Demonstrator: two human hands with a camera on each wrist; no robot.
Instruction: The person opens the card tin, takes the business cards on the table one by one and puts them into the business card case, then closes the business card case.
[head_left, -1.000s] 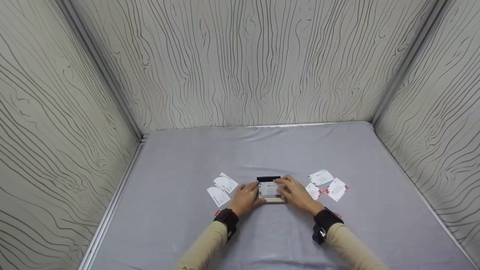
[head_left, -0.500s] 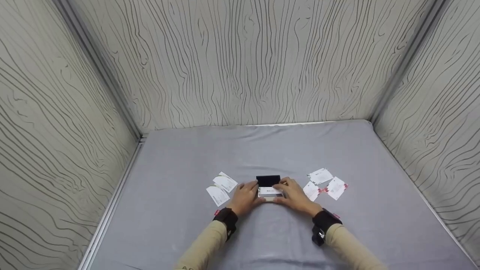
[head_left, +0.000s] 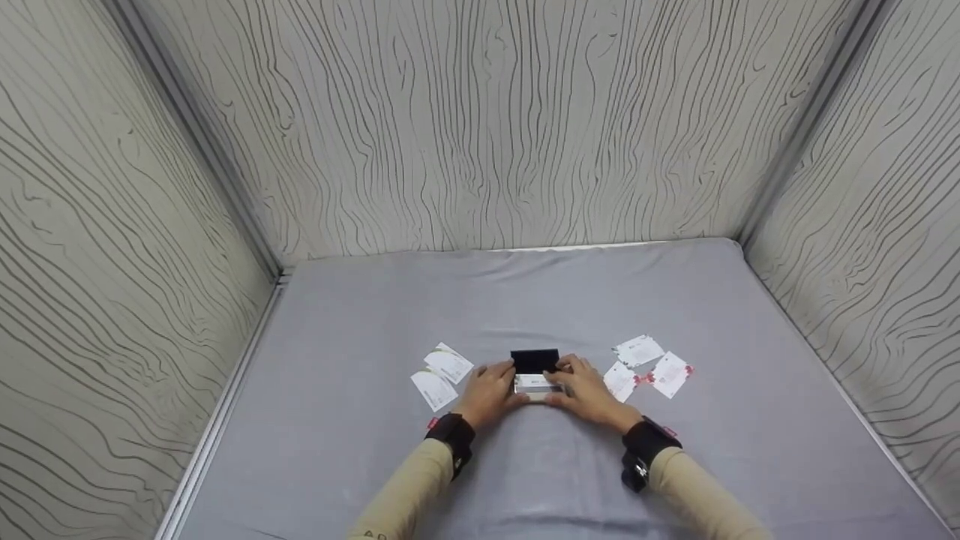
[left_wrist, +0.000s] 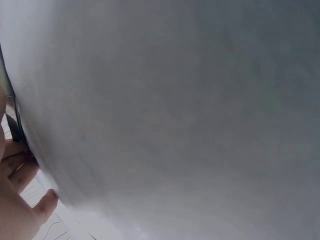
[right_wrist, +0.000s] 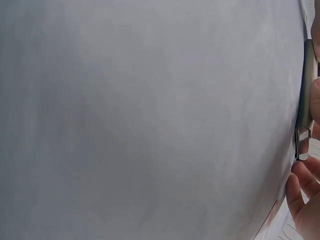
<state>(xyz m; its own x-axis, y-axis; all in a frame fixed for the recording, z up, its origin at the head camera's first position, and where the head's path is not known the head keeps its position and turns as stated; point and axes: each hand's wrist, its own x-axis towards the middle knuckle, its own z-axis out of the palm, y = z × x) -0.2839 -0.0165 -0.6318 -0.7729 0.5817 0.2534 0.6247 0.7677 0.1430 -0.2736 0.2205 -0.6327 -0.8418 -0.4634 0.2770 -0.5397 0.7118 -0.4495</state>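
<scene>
A business card case (head_left: 535, 361) lies open on the cloth in the head view, its black lid tilted back. In the lower half sits a white business card (head_left: 534, 381). My left hand (head_left: 487, 396) grips the case's left end, thumb at the front edge. At the right end my right hand (head_left: 590, 395) holds the case, thumb along the front, with the index fingertip at the card. In the right wrist view the case's pale side and shiny metal end (right_wrist: 303, 145) show beside the fingers. The left wrist view catches only part of the left hand (left_wrist: 20, 215).
Two white cards with gold trim (head_left: 435, 389) lie left of the case. Right of it are several cards with red or green corners (head_left: 672, 373), partly overlapping. Grey cloth (head_left: 375, 315) covers the table; wood-patterned walls (head_left: 480, 127) rise on three sides.
The card pinched in my right hand has lowered into the case, uncovering more of the black lid. My right thumb has come to the case's front edge. The left hand stays in place.
</scene>
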